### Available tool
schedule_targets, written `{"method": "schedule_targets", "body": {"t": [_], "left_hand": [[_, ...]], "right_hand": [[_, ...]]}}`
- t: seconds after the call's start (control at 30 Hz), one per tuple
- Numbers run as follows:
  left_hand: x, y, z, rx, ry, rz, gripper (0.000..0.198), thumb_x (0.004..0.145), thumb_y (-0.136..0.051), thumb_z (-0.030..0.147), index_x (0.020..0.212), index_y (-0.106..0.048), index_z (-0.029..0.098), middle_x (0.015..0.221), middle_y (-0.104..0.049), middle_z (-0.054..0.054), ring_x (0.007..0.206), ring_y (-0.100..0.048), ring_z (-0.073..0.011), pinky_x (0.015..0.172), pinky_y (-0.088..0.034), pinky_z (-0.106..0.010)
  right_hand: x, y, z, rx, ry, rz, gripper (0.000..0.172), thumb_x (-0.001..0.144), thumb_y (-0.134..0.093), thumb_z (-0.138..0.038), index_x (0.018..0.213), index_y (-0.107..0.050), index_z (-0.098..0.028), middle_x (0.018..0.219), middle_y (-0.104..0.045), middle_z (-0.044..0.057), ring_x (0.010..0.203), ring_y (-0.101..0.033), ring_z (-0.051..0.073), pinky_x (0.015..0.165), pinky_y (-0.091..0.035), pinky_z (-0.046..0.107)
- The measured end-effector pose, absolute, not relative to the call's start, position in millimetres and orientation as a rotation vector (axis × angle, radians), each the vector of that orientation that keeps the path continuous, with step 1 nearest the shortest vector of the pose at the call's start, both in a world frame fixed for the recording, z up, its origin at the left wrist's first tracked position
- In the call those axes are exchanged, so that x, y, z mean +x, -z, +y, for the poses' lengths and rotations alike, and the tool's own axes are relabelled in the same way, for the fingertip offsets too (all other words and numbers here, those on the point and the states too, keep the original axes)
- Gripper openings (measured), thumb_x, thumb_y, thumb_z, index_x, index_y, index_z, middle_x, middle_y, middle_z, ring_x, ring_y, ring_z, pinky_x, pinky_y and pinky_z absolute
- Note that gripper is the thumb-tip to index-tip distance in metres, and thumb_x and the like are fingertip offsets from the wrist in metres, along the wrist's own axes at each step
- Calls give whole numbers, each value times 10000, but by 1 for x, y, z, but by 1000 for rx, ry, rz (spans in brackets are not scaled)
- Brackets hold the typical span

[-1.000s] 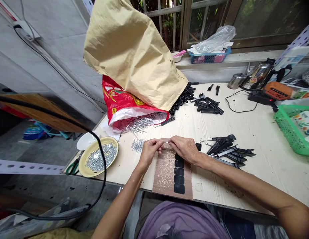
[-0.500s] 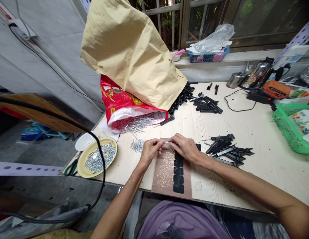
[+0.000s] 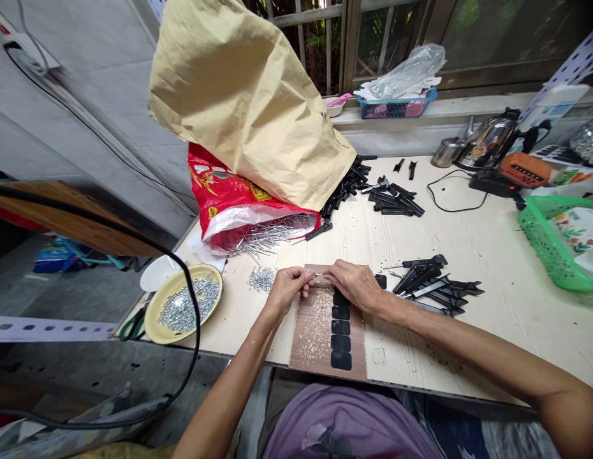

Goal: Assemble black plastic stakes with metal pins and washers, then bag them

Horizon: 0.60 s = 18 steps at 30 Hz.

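Note:
My left hand point(image 3: 285, 288) and my right hand point(image 3: 354, 284) meet fingertip to fingertip above the far end of a brown board point(image 3: 315, 328). Both are closed in a pinch on a thin metal pin point(image 3: 319, 275) held level between them. The board carries a column of black rectangular pads point(image 3: 341, 336). A small heap of tiny metal pieces point(image 3: 261, 278) lies just left of my left hand. Finished black clips with metal pins point(image 3: 433, 285) lie in a pile right of my right hand.
A yellow plate of small metal pieces point(image 3: 184, 305) sits at the left table edge, scissors point(image 3: 132, 325) beside it. A red bag spilling long nails point(image 3: 248, 220) lies under a tan paper sack point(image 3: 251, 102). More black clips point(image 3: 382, 194), a kettle point(image 3: 490, 137) and a green basket point(image 3: 559, 245) stand farther back.
The hands keep the same pinch on the pin over the board. Only the view has drifted slightly.

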State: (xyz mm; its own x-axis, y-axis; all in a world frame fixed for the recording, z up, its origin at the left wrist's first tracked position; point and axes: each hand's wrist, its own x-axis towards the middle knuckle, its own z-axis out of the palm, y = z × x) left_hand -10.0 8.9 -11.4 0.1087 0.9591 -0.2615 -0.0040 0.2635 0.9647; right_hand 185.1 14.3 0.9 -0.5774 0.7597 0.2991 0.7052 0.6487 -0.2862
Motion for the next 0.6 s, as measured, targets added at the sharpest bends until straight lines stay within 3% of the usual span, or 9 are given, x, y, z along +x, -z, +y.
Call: {"method": "schedule_targets", "body": {"t": [0.1,0.2,0.4,0.47,0.6], "left_hand": [[-9,9,8,1012,-932,1211,328,671,-729,421,647,-642,106,570,-611,-13,384,-468,-52,405,-351,-183],[-8,5,7,1000,-906,1208,338,650,-743,426,637,-641,104,567,-613,-17,384,-462,-52,401,-352,-186],[-2,4,5,1035,-846,1227,360,648,-737,449,629,-641,103,561,-604,-14,400,-461,-52,411,-362,-181],[2,6,3,1023,-809,1211,372,666,-718,463,726,-676,98,538,-575,6,408,-454,-54,417,-365,-181],[10,14,-1,1038,-834,1233,539,749,-621,505,1139,-626,133,537,-521,50,370,-384,-42,368,-285,-170]], "right_hand": [[187,0,14,-1136,-289,-2440,218,952,-409,-302,979,-577,-166,896,-573,44,726,-527,118,568,-356,220],[188,1,14,-1152,-294,-2473,242,958,-387,-288,941,-601,-176,869,-560,42,677,-508,115,535,-334,224],[193,3,13,-1093,-667,-2265,174,928,-469,-269,864,-591,-163,798,-589,20,735,-544,118,662,-406,235],[204,3,12,-1119,-649,-2260,179,928,-470,-287,887,-603,-174,837,-590,26,744,-545,121,660,-410,237],[235,3,14,-1268,-446,-2307,238,946,-429,-328,942,-630,-199,896,-575,43,755,-534,128,611,-392,236]]}}
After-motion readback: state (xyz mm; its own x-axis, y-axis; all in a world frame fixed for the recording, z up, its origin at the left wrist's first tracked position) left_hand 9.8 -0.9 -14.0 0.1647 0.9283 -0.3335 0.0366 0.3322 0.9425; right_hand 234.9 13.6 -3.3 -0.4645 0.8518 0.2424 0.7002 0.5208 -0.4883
